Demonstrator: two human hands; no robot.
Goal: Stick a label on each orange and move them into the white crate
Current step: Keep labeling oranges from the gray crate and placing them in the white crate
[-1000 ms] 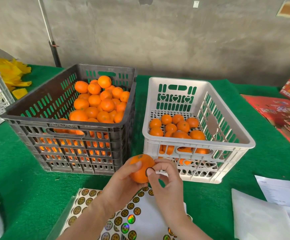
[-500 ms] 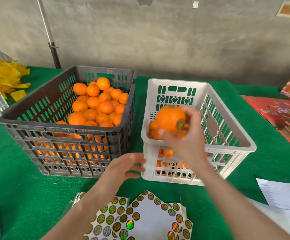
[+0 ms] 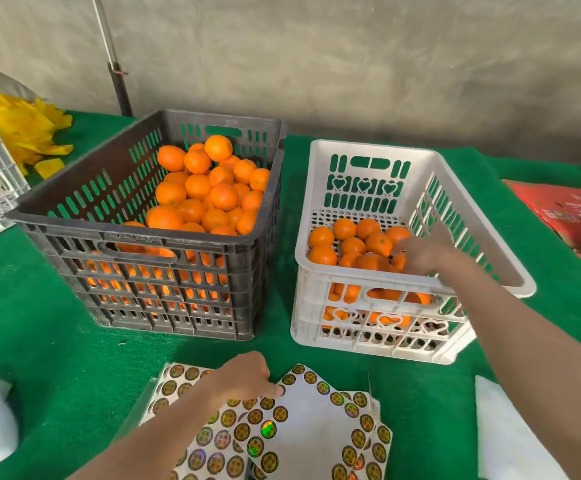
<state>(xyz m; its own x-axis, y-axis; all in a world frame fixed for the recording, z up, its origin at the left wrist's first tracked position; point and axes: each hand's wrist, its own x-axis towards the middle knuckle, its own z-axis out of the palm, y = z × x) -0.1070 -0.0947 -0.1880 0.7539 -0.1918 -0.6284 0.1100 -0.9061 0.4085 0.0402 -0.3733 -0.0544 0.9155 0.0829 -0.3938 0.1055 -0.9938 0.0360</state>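
Lowered since half a second ago, the left hand (image 3: 244, 379) curls its fingers onto the label sheets (image 3: 310, 427), grip unclear. Farther off, the dark crate (image 3: 136, 233) is heaped with oranges (image 3: 199, 188), so most work likely remains. The right hand (image 3: 420, 252), blurred, is inside the thinly filled white crate (image 3: 368, 147); I cannot tell whether it holds one.

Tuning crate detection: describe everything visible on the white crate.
The white crate looks like moulded plastic: rectangular, open-topped, slotted walls with heart cut-outs, handle slots in both ends, perforated floor. It stands upright on the green cloth, right of the dark crate, a narrow gap between them. Oranges cover part of its floor. The right hand reaches over the near rim among them; blur hides its grip.
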